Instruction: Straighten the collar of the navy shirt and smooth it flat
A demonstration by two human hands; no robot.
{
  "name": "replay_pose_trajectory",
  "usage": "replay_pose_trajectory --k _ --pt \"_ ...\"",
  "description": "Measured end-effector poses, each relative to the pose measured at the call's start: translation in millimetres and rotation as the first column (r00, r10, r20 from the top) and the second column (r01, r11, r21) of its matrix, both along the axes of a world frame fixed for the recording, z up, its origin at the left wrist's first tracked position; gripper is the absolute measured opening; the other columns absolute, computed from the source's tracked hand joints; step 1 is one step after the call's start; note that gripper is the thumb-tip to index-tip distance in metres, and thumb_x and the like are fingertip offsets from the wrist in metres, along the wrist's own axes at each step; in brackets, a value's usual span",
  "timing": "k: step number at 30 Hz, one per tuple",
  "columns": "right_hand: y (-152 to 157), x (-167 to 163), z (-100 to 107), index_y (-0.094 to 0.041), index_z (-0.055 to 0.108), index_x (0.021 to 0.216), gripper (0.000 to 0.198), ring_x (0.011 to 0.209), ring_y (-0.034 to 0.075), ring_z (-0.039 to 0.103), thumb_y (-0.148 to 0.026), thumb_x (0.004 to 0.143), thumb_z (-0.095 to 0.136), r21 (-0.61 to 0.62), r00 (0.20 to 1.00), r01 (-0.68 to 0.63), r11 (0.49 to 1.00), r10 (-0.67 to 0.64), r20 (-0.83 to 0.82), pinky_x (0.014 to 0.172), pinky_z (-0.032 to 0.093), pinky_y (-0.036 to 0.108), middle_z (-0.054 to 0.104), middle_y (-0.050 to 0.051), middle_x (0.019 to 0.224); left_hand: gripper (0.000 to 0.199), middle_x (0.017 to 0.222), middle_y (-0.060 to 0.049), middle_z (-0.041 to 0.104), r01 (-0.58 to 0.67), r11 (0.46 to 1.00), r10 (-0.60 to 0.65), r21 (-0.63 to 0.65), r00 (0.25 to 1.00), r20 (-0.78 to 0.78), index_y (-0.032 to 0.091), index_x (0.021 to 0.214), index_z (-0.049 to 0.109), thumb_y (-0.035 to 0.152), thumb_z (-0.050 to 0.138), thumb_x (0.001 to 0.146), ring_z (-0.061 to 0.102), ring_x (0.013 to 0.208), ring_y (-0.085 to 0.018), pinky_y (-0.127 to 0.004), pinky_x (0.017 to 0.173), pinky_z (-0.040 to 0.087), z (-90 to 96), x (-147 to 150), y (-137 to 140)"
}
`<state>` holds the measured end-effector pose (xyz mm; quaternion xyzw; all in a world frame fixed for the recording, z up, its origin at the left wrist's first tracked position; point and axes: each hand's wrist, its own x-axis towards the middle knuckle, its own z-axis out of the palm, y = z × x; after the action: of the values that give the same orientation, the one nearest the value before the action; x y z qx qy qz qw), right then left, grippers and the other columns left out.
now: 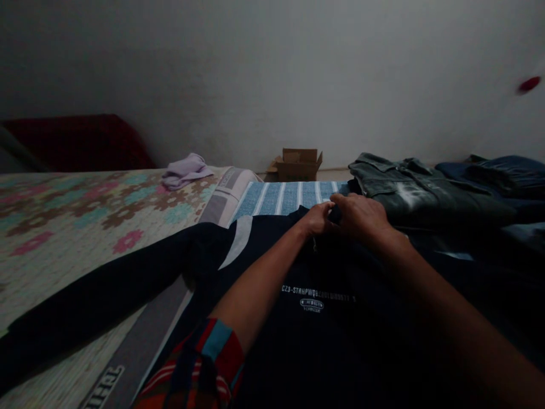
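- Left hand (315, 220) and right hand (360, 216) meet, both pinching the collar of the dark jacket (323, 318).
- Jacket lies flat just before the folded grey jeans (421, 190).
- Cardboard box (298, 163) stands beyond the jeans' left end.

A dark navy long-sleeved top with white chest lettering (315, 318) lies spread on the bed (55, 238), one sleeve stretching out to the left. Both hands, left (317, 218) and right (360, 216), meet at its far edge. Behind the top lies a blue-and-white striped cloth (281, 197); right of that, a folded grey-green denim jacket (421, 190). A crumpled lilac cloth (185, 169) sits far left, and an open brown cardboard box (298, 163) stands behind by the wall.
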<state>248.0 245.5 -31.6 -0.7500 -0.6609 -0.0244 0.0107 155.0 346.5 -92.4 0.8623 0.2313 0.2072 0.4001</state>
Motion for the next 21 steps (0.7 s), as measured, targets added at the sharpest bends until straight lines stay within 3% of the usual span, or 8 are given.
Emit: replay_pose_trajectory --k 2,4,7,11,14,16,18,21 --pt "9.3 0.6 -0.6 -0.022 0.054 0.113 0.03 0.094 0.026 0.06 -0.026 0.085 0.044 0.051 0.997 -0.072 0.996 0.072 -0.01 0.067 0.04 0.03 0.061 0.013 0.109 0.034 0.093 -0.008 0.068 -0.046 0.99 0.055 0.136 0.996 -0.063 0.01 0.093 0.063 0.011 0.069 0.06 0.061 0.091 -0.025 -0.033 0.08 0.046 -1.2 2.6 -5.5" --pt "21.4 5.8 -4.2 -0.021 0.057 0.109 0.031 0.095 0.023 0.06 -0.019 0.08 0.047 0.033 0.988 -0.148 0.988 0.149 -0.044 0.069 0.041 0.028 0.063 0.011 0.107 0.03 0.089 -0.008 0.068 -0.082 0.978 0.103 0.192 0.99 -0.097 0.01 0.092 0.063 0.013 0.068 0.062 0.062 0.087 -0.026 -0.033 0.076 0.047 -2.8 3.4 -11.6" --pt "37.8 16.5 -9.6 -0.021 0.057 0.112 0.042 0.095 0.02 0.06 -0.009 0.072 0.05 -0.078 0.974 -0.215 0.973 0.208 -0.088 0.069 0.041 0.024 0.065 0.008 0.106 0.039 0.089 -0.009 0.067 -0.134 0.968 0.154 0.211 0.985 -0.081 0.01 0.101 0.059 0.016 0.069 0.063 0.063 0.083 -0.026 -0.031 0.071 0.047 -6.4 0.1 -21.2" --pt "46.2 24.2 -10.4 -0.017 0.066 0.096 0.032 0.082 0.021 0.064 -0.008 0.068 0.054 -0.177 0.968 -0.251 0.952 0.244 -0.06 0.063 0.042 0.025 0.069 0.01 0.093 0.048 0.091 -0.008 0.066 -0.141 0.966 0.154 0.215 0.987 -0.044 0.011 0.108 0.056 0.018 0.071 0.063 0.063 0.082 -0.026 -0.029 0.068 0.047 -10.2 -8.8 -31.1" --pt "44.4 25.0 -8.1 -0.015 0.069 0.088 0.024 0.079 0.024 0.065 -0.01 0.069 0.056 -0.218 0.969 -0.244 0.945 0.246 -0.016 0.06 0.043 0.027 0.07 0.013 0.088 0.035 0.088 -0.005 0.066 -0.082 0.981 0.087 0.175 0.996 -0.018 0.015 0.097 0.06 0.02 0.071 0.064 0.062 0.08 -0.022 -0.027 0.068 0.046 -4.4 -16.3 -33.0" --pt "41.8 24.9 -5.9 -0.015 0.069 0.09 0.024 0.081 0.024 0.065 -0.01 0.071 0.055 -0.226 0.97 -0.236 0.945 0.244 0.008 0.062 0.044 0.027 0.07 0.014 0.089 0.019 0.085 -0.003 0.066 -0.16 0.973 0.159 0.168 0.987 0.022 0.017 0.087 0.062 0.022 0.067 0.069 0.061 0.079 -0.019 -0.027 0.07 0.045 4.7 -21.5 -29.9" --pt "38.5 24.3 -3.5 -0.014 0.069 0.092 0.025 0.082 0.024 0.065 -0.009 0.073 0.053 -0.231 0.968 -0.236 0.944 0.248 0.024 0.063 0.044 0.028 0.07 0.015 0.089 0.007 0.082 -0.004 0.065 -0.37 0.911 0.366 0.184 0.929 0.052 0.018 0.079 0.061 0.021 0.062 0.073 0.06 0.081 -0.02 -0.028 0.075 0.044 15.5 -26.2 -21.8" --pt "32.1 22.0 0.3 -0.013 0.069 0.089 0.024 0.079 0.022 0.065 -0.007 0.074 0.051 -0.246 0.962 -0.256 0.935 0.272 0.031 0.063 0.045 0.027 0.069 0.014 0.087 0.007 0.084 -0.007 0.064 -0.662 0.735 0.658 0.143 0.748 0.082 0.019 0.071 0.057 0.015 0.062 0.07 0.057 0.097 -0.026 -0.033 0.085 0.041 27.8 -30.6 -1.1"
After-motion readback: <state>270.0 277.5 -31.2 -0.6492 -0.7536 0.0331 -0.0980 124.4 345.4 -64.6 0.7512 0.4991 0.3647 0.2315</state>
